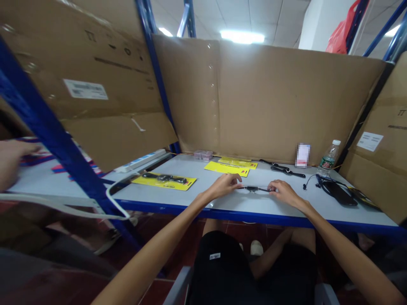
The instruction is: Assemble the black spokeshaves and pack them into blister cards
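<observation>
A thin black wristwatch-like strap (252, 189) with a wider middle stretches just above the table's front part. My left hand (227, 185) pinches its left end, and my right hand (281, 189) grips the right end with curled fingers. Beyond my left hand lie two yellow cards (226, 168), partly overlapping. Farther left, a similar black strap piece (165, 178) rests on another yellow card (190, 183). Past my right hand are more black straps (288, 171) on the table. Fine detail of the held piece is too small to make out.
The grey table (219, 205) has a blue front edge. Cardboard walls (270, 101) close it in. At right stand a water bottle (327, 159), a phone (302, 156), earphones (305, 186) and a dark flat object (338, 192). A power strip (143, 160) and another person's hand (15, 152) are left.
</observation>
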Motion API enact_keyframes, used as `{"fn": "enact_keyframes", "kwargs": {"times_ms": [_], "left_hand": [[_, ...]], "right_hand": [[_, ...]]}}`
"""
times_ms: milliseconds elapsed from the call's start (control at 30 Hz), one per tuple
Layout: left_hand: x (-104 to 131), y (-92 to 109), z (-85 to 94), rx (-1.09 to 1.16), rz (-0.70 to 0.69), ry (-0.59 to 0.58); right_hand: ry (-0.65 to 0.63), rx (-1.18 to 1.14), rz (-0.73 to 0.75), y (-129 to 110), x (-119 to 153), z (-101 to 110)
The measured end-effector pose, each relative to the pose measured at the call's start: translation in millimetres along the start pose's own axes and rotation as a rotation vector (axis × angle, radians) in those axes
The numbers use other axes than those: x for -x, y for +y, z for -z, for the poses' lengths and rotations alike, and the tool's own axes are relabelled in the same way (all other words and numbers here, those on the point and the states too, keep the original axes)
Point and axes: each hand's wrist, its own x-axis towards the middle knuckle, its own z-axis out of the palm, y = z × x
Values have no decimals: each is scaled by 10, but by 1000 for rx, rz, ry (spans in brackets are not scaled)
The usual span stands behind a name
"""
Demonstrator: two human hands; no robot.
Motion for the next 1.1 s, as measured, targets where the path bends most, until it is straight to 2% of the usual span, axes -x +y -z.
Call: {"fn": "enact_keyframes", "kwargs": {"times_ms": [133,300,400,500,600,700,833,967,1100], "left_hand": [[213,-23,-11,-20,-30,30],[489,107,-187,-172,-102,148],[536,143,-253,-302,-124,228],[532,134,-276,-325,-64,278],[528,116,-297,-310,-30,294],[532,105,-328,-287,-31,268],[543,112,-352,-258,13,250],[567,139,-345,-225,26,263],[595,178,-323,-202,50,259]], "right_hand": [[39,-2,-15,-99,127,-27],[151,142,4,-301,368,-140],[154,201,44,-368,447,-169],[135,206,67,-396,467,-172],[171,129,5,-400,377,-132],[186,64,-163,-370,56,-35],[68,21,-218,-279,-710,12],[-138,-48,-252,-262,-1426,-193],[-287,-103,-300,-346,-1834,-465]]}}
